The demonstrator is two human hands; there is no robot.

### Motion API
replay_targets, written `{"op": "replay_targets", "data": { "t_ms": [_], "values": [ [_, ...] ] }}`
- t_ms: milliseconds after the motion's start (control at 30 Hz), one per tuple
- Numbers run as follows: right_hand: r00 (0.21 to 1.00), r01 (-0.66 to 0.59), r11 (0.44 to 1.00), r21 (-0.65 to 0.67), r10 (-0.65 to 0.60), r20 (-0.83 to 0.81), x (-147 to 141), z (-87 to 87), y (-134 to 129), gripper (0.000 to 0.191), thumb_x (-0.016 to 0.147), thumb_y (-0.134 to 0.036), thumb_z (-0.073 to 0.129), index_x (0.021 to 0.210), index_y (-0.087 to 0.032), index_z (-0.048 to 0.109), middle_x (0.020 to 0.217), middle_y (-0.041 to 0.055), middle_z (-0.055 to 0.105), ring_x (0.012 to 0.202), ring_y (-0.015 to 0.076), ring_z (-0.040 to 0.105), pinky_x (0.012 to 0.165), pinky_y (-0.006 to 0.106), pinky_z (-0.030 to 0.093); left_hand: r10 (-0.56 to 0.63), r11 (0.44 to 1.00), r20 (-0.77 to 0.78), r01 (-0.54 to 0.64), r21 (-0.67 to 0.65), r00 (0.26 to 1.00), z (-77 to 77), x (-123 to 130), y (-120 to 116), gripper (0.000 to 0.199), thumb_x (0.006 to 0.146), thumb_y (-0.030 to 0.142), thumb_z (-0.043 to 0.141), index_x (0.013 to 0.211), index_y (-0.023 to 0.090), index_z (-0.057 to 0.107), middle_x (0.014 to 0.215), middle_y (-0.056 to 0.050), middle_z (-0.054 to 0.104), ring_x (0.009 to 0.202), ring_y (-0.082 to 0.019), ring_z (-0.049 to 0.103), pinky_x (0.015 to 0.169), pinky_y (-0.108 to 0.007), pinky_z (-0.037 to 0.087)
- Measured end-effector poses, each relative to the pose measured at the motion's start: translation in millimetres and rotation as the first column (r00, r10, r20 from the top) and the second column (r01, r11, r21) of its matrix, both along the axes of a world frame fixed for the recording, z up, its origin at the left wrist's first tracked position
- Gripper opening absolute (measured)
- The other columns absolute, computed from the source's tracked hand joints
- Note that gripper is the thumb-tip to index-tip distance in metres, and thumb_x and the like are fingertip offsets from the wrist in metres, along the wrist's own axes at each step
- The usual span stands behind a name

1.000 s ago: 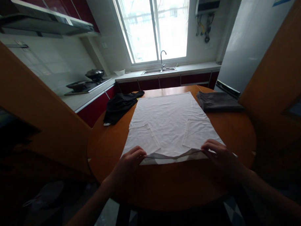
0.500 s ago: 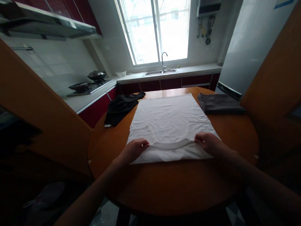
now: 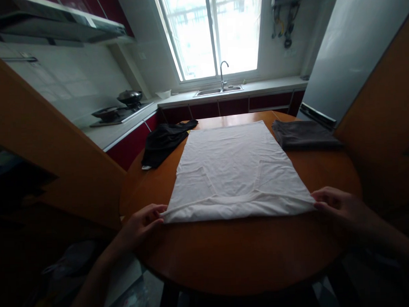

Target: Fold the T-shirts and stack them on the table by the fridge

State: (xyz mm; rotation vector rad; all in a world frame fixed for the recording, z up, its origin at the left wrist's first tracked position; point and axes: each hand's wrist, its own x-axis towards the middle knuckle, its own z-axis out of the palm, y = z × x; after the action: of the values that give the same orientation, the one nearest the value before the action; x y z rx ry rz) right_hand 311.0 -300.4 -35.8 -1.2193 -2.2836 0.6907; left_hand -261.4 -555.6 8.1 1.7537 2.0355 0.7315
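Observation:
A white shirt (image 3: 233, 163) lies spread on the round wooden table (image 3: 241, 255), its neckline near the front edge, where the cloth is folded over in a band. My left hand (image 3: 141, 223) pinches the left front corner of the shirt between thumb and fingers. At the opposite front corner, my right hand (image 3: 337, 205) grips the cloth the same way. Between the two hands the front band of fabric is stretched fairly straight.
Dark clothing (image 3: 165, 141) lies at the table's back left, and a folded grey cloth (image 3: 304, 134) at the back right. Beyond stand a counter with a sink (image 3: 212, 91), a stove with pans (image 3: 130, 98) and a fridge (image 3: 348, 54).
Both hands have moved outward from beside the neckline to the shirt's front corners. The front band now looks more stretched, and the camera view has shifted slightly.

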Motion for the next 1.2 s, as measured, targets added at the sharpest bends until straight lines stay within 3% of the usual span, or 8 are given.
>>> {"op": "replay_targets", "data": {
  "t_ms": [100, 233, 400, 567, 767, 967, 1200],
  "values": [
    [1.0, -0.027, 0.997, -0.068, 0.026, -0.015, 0, -3.5, -6, 0.053, 0.084, -0.072, 0.058, 0.092, -0.022, 0.076, 0.095, 0.0086, 0.076, 0.083, 0.0263, 0.07, 0.073, 0.034, 0.056, 0.03, 0.999, 0.005, -0.03, -0.032, 1.0, -8.0, 6, -5, 0.05, 0.086, 0.062, 0.063, 0.108, 0.018, 0.073, 0.088, -0.005, 0.072, 0.077, -0.02, 0.066, 0.071, -0.027, 0.053],
    [0.997, -0.047, 0.997, -0.059, 0.043, -0.059, -8, -5.0, -6, 0.047, 0.087, -0.066, 0.058, 0.087, -0.022, 0.075, 0.09, 0.0068, 0.075, 0.083, 0.0249, 0.069, 0.073, 0.032, 0.054, 0.011, 1.0, 0.034, -0.011, 0.013, 0.999, -9.2, 13, 1, 0.048, 0.089, 0.062, 0.057, 0.088, 0.017, 0.074, 0.088, -0.006, 0.072, 0.082, -0.021, 0.066, 0.074, -0.025, 0.052],
    [0.991, 0.039, 0.998, -0.044, -0.044, -0.127, -15, -4.9, -2, 0.049, 0.084, -0.067, 0.061, 0.089, -0.02, 0.076, 0.082, 0.0061, 0.075, 0.074, 0.024, 0.068, 0.062, 0.029, 0.051, 0.059, 0.998, 0.024, -0.059, 0.024, 0.998, -9.1, 10, 6, 0.053, 0.085, 0.067, 0.059, 0.093, 0.017, 0.077, 0.09, -0.007, 0.076, 0.08, -0.021, 0.068, 0.073, -0.024, 0.052],
    [0.983, 0.059, 0.997, -0.045, -0.066, -0.171, -20, -0.9, -2, 0.048, 0.083, -0.066, 0.063, 0.09, -0.021, 0.077, 0.086, 0.0062, 0.077, 0.08, 0.0259, 0.07, 0.065, 0.029, 0.054, 0.145, 0.988, 0.044, -0.147, 0.045, 0.988, -12.5, 3, 7, 0.057, 0.079, 0.07, 0.063, 0.097, 0.018, 0.079, 0.098, -0.008, 0.079, 0.09, -0.027, 0.072, 0.078, -0.027, 0.055],
    [0.984, -0.047, 0.99, -0.135, 0.022, -0.18, -13, -5.3, 1, 0.049, 0.078, -0.066, 0.07, 0.095, -0.021, 0.079, 0.098, 0.0085, 0.078, 0.09, 0.0291, 0.072, 0.075, 0.033, 0.057, 0.103, 0.995, 0.048, -0.103, -0.013, 0.994, -7.6, 8, 9, 0.054, 0.079, 0.065, 0.066, 0.101, 0.018, 0.08, 0.1, -0.008, 0.079, 0.09, -0.027, 0.073, 0.076, -0.027, 0.055],
    [0.979, 0.002, 0.99, -0.141, -0.031, -0.203, -13, 0.0, 2, 0.056, 0.072, -0.073, 0.071, 0.085, -0.02, 0.081, 0.089, 0.0099, 0.079, 0.085, 0.0305, 0.073, 0.076, 0.035, 0.057, 0.081, 0.996, 0.093, -0.083, 0.023, 0.992, -8.9, 1, 11, 0.048, 0.081, 0.062, 0.067, 0.09, 0.017, 0.08, 0.09, -0.009, 0.078, 0.084, -0.025, 0.071, 0.075, -0.027, 0.054],
    [0.931, 0.125, 0.982, -0.141, -0.166, -0.325, -29, 9.8, 28, 0.062, 0.063, -0.077, 0.075, 0.084, -0.02, 0.082, 0.086, 0.0103, 0.079, 0.079, 0.0294, 0.072, 0.067, 0.033, 0.057, 0.247, 0.936, 0.23, -0.293, 0.194, 0.941, -5.7, -1, 36, 0.056, 0.069, 0.067, 0.076, 0.091, 0.016, 0.08, 0.093, -0.011, 0.078, 0.087, -0.028, 0.071, 0.077, -0.03, 0.056]
  ]
}}
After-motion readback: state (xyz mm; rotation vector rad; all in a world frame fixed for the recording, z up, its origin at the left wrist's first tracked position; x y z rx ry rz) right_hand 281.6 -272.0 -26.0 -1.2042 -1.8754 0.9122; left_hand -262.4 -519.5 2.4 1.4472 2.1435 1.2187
